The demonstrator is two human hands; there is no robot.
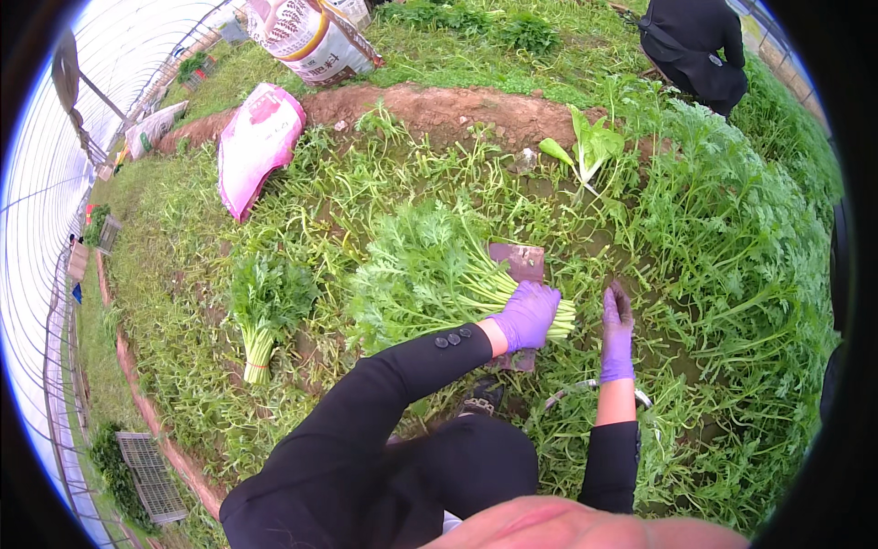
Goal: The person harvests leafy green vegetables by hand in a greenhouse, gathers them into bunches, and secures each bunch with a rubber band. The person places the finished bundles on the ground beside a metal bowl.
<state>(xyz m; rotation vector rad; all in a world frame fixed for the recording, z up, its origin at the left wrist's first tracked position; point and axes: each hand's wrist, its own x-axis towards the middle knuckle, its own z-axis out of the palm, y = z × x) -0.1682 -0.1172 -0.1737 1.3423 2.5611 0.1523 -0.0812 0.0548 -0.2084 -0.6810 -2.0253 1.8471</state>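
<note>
In a purple glove, my left hand (527,316) is closed around the pale cut stems of a bunch of feathery leafy greens (429,264). Its leaves spread to the left, and the stem ends stick out past my fist. Under the stems lies a flat brown strip (518,259), visible above and below the bunch. My right hand (617,326), also gloved and with soil-darkened fingers, is held up just right of the stem ends. Nothing shows between its thumb and fingers. Behind the right wrist is a thin curved object (571,391), partly hidden by the forearm.
A bunch bound with a band (258,364) lies at left. Dense standing greens (734,226) grow at right. Beyond are a pink sack (260,144), a large printed bag (312,41), a loose leafy plant (586,147), a soil ridge (439,110) and a crouching person (696,51).
</note>
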